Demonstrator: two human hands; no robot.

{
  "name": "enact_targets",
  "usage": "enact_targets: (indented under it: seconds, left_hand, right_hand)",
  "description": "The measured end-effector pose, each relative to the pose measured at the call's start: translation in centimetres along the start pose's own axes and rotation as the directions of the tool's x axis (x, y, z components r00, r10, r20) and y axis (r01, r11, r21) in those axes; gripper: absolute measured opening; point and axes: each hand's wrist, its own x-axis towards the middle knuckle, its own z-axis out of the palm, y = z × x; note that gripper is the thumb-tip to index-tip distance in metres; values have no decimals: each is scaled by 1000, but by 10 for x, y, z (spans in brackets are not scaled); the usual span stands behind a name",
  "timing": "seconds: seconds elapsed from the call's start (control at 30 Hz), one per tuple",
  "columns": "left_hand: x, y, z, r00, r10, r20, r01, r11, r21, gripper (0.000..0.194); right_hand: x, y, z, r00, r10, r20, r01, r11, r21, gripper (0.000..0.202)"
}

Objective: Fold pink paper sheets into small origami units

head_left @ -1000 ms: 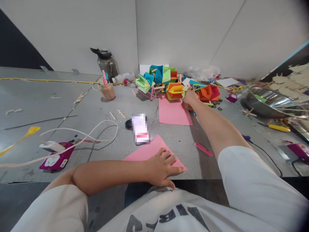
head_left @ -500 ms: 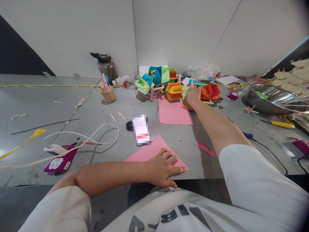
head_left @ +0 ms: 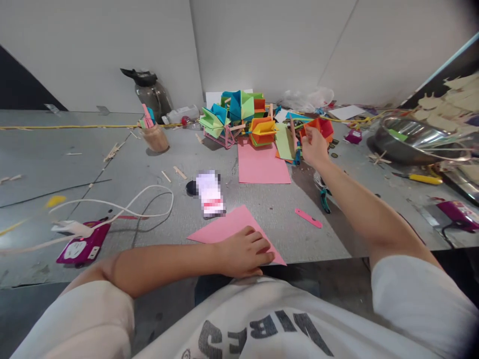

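Observation:
My left hand [head_left: 245, 252] lies over a pink sheet of paper folded to a triangle [head_left: 224, 224] at the table's front edge, its fingers resting on the paper. Farther off, my right hand [head_left: 315, 148] reaches to the back of the table with its fingers curled together; what they hold, if anything, is hidden. Right behind that hand are red and orange folded papers [head_left: 325, 128]. Just left of it are a thin brown stick [head_left: 294, 133] and a light green sheet [head_left: 285, 142]. A flat pink sheet [head_left: 264, 164] lies left of these.
Colourful folded-paper pieces on a stick frame [head_left: 239, 112] stand at the back. A phone [head_left: 210, 194] lies mid-table; pliers [head_left: 325, 197] and a pink cutter [head_left: 309, 218] lie to the right. A metal bowl [head_left: 396, 144] stands far right, a wooden cup [head_left: 155, 139] back left.
My right hand has moved to the right, off the green sheet and towards the red folded papers, uncovering the brown stick. My left hand stays on the pink triangle, its fingers drawn closer together.

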Motion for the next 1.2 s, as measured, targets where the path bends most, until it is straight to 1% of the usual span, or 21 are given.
enact_targets:
  seconds: [0.03, 0.13, 0.23, 0.3, 0.37, 0.47, 0.5, 0.53, 0.57, 0.6, 0.63, 0.67, 0.7, 0.77, 0.8, 0.83, 0.9, 0.97, 1.0, 1.07, 1.2]
  left_hand:
    - [0, 2, 0, 1000, 22, -17, -22, 1000, 6, 38]
    - [1, 9, -1, 994, 86, -68, -80, 994, 78, 18]
    - [3, 16, -7, 985, 147, -86, -126, 968, 218, 16]
    - [5, 18, -18, 975, 167, -144, -117, 946, 303, 16]
    - [7, 17, -33, 952, 147, -269, -56, 946, 319, 14]
    - [13, 11, -61, 854, 66, -516, 101, 952, 289, 14]
    - [17, 7, -69, 814, -29, -580, 204, 949, 239, 14]
    - [21, 1, -76, 741, -158, -653, 333, 931, 153, 12]
    - [26, -5, -82, 610, -308, -730, 477, 878, 28, 9]
    - [32, -13, -86, 473, -456, -754, 579, 806, -124, 9]
    - [38, -22, -87, 340, -583, -738, 625, 727, -286, 17]
    - [44, -31, -86, 243, -672, -699, 626, 660, -417, 25]
    - [48, -41, -82, 187, -734, -653, 603, 611, -514, 30]
    - [52, -58, -69, 143, -796, -588, 528, 564, -635, 39]
    - [52, -63, -61, 151, -799, -582, 506, 568, -649, 53]
    - [50, -66, -52, 190, -804, -563, 514, 570, -641, 66]
    - [44, -64, -33, 338, -797, -501, 561, 598, -573, 86]
    - [39, -54, -16, 485, -755, -442, 577, 656, -487, 116]
    - [38, -48, -9, 533, -740, -410, 586, 672, -452, 131]
    - [39, -39, 0, 585, -734, -347, 595, 678, -431, 145]
    - [45, -38, 4, 579, -762, -290, 590, 638, -495, 138]
  right_hand:
    - [-16, 1, -2, 999, 33, -38, -27, 986, 164, 57]
    - [-70, -6, -4, 999, -34, -6, 34, 955, 296, 47]
    - [-122, -24, -5, 964, -233, 131, 152, 881, 448, 35]
    - [-147, -34, -8, 843, -474, 255, 245, 759, 603, 38]
    - [-162, -39, -13, 759, -577, 303, 230, 672, 704, 46]
    - [-170, -40, -22, 606, -744, 282, 135, 446, 885, 82]
    - [-172, -41, -24, 566, -781, 263, 102, 383, 918, 92]
    - [-173, -43, -26, 545, -800, 251, 75, 345, 936, 96]
    - [-175, -45, -28, 546, -799, 251, 58, 334, 941, 90]
    - [-178, -48, -29, 567, -781, 261, 44, 345, 938, 75]
    - [-180, -52, -29, 601, -749, 279, 28, 368, 929, 57]
    - [-182, -56, -27, 636, -711, 301, 3, 392, 920, 44]
    - [-184, -59, -25, 668, -668, 329, -37, 412, 910, 42]
    - [-184, -63, -18, 717, -575, 393, -147, 426, 893, 49]
    - [-182, -64, -15, 737, -524, 427, -207, 426, 880, 51]
    - [-179, -63, -11, 758, -465, 458, -260, 428, 865, 53]
    - [-174, -61, -4, 809, -330, 486, -324, 440, 838, 55]
    - [-170, -57, 1, 848, -225, 480, -343, 457, 821, 53]
    - [-169, -56, 2, 860, -191, 473, -346, 462, 816, 52]
    - [-169, -55, 5, 871, -152, 466, -352, 467, 811, 51]
    - [-170, -54, 7, 880, -108, 463, -360, 483, 798, 51]
